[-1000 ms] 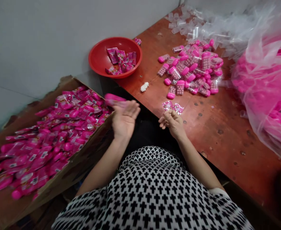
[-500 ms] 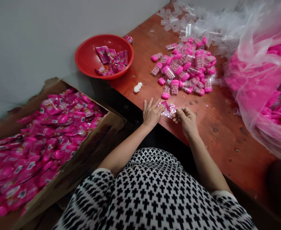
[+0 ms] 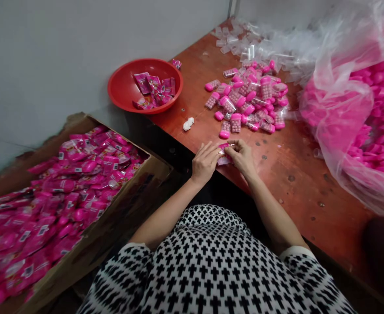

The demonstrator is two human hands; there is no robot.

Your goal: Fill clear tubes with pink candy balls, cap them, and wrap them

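Note:
A small, shiny pink and clear plastic packet [image 3: 224, 151] lies at the table's near edge, between my two hands. My left hand [image 3: 205, 165] is on its left side, with the fingers close together and their tips at the packet's edge. My right hand [image 3: 242, 159] pinches the packet's upper right part between thumb and fingers. The fingers partly cover the packet, and its contents are hard to make out. Just beyond lies a pile of clear bottles [image 3: 236, 123] with pink caps, filled with small pale pink balls.
A red bowl [image 3: 120, 89] with several pink packets stands at the table's [image 3: 290, 218] left corner. A cardboard box [image 3: 113, 209] of filled pink packets sits lower left. Clear empty tubes [image 3: 251, 52] lie behind; a clear bag [image 3: 339, 93] of pink caps stands right. White scrap [image 3: 188, 124] lies nearby.
My right hand has moved left and up along the packet, closer to my left hand. My left hand's fingers have drawn together. The view has tilted slightly.

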